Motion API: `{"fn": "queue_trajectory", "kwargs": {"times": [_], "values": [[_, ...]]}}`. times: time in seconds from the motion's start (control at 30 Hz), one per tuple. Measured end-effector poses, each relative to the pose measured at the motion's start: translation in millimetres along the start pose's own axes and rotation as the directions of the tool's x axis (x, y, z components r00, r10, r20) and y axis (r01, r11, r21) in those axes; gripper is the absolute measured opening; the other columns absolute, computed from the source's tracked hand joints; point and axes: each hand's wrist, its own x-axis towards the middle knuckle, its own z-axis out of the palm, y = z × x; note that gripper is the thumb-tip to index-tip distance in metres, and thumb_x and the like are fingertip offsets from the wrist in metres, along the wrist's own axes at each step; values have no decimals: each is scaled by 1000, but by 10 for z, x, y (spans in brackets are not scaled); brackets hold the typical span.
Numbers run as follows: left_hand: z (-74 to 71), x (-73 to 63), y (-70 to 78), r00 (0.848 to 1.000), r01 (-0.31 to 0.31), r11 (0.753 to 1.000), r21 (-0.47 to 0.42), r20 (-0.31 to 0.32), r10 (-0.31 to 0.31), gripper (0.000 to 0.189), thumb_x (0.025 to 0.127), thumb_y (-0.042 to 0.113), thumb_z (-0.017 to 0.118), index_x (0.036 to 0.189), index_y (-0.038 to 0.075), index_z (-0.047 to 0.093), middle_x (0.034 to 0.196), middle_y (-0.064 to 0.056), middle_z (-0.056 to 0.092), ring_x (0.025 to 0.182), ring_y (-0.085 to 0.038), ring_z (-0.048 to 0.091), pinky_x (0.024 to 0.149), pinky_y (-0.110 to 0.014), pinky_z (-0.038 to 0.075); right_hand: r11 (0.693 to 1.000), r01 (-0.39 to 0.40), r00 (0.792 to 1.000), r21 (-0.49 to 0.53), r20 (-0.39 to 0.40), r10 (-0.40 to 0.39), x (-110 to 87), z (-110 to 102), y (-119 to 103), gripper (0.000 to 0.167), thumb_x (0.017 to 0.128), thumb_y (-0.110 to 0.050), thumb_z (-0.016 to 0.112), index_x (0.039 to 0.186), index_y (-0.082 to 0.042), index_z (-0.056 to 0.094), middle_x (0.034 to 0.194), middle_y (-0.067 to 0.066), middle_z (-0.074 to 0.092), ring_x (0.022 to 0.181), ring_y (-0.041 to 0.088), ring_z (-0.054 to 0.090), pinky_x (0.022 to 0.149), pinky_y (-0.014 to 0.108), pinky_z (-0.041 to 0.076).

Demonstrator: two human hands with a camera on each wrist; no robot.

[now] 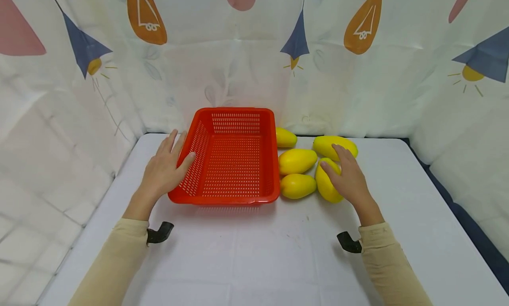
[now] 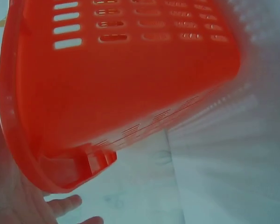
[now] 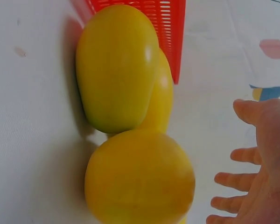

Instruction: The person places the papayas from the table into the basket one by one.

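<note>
A red plastic basket [image 1: 238, 164] with slotted walls stands on the white table, nothing inside it. My left hand [image 1: 164, 169] is at its left rim, fingers spread and straight, the thumb reaching over the edge. The left wrist view shows the basket wall [image 2: 126, 74] close up, with the hand [image 2: 18, 198] beside the rim. Several yellow mangoes [image 1: 297, 161] lie to the right of the basket. Over the rightmost ones hovers my right hand [image 1: 350, 175], fingers extended, holding nothing. In the right wrist view that hand [image 3: 270, 163] is apart from the nearest mango [image 3: 140, 179].
The white table [image 1: 254, 253] has its back edge just behind the basket and mangoes. A patterned cloth [image 1: 246, 67] hangs behind and along both sides. Black wrist mounts [image 1: 160, 232] stick out from the sleeves.
</note>
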Motion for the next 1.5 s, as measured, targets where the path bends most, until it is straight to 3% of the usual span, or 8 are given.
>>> {"fn": "queue_trajectory", "kwargs": {"times": [0.4,0.57,0.73,1.0,1.27,1.33,1.43,1.5], "values": [[39,28,-177,996,-6,995,-98,92,15,67,102,51,23,156,13,10,163,-14,7,145,-44,17,106,-72,23,1000,-9,1000,18,-18,10,5,28,100,74,97,-53,47,154,-15,20,159,19,23,145,43,20,113,66,19],[80,45,-227,993,24,992,-127,122,-8,68,102,51,23,155,10,11,163,-17,9,145,-45,17,108,-71,21,999,1,999,32,-33,0,2,47,141,72,97,-50,48,153,-13,21,158,20,24,144,43,22,113,65,20],[134,80,-316,987,78,973,-215,153,-45,68,103,50,25,155,9,12,161,-20,12,146,-44,16,110,-69,19,999,-13,999,39,-35,14,5,63,173,72,97,-48,49,153,-13,21,158,20,24,144,43,23,113,65,21],[224,118,-432,993,71,924,-375,117,-29,63,104,45,31,152,5,25,155,-22,27,139,-44,30,109,-67,26,997,-46,999,61,-19,47,-2,81,197,73,97,-50,48,154,-13,21,158,18,23,144,43,22,113,64,21],[313,139,-467,990,127,862,-490,111,-83,55,104,39,37,146,5,36,148,-23,38,134,-43,36,109,-65,27,995,-53,998,81,-11,54,5,135,233,71,98,-47,49,153,-11,22,158,17,25,145,42,22,114,63,21],[334,143,-475,989,137,842,-521,114,-90,54,104,36,37,146,3,35,144,-26,42,127,-40,45,107,-58,36,995,-50,999,83,-10,51,0,149,239,69,98,-44,49,152,-10,23,158,18,26,145,42,23,114,62,21],[360,148,-492,986,161,807,-568,130,-105,53,104,35,35,146,3,36,135,-27,50,107,-26,59,92,-35,50,995,-50,999,88,-6,50,-12,168,244,68,98,-41,50,152,-9,24,157,18,27,144,42,24,114,62,21],[377,146,-504,983,181,775,-606,144,-117,52,104,35,34,146,4,37,128,-26,54,94,-13,60,81,-21,49,994,-50,999,94,-3,51,-18,181,250,68,98,-41,51,152,-9,24,156,18,28,144,42,25,114,61,22]]}}
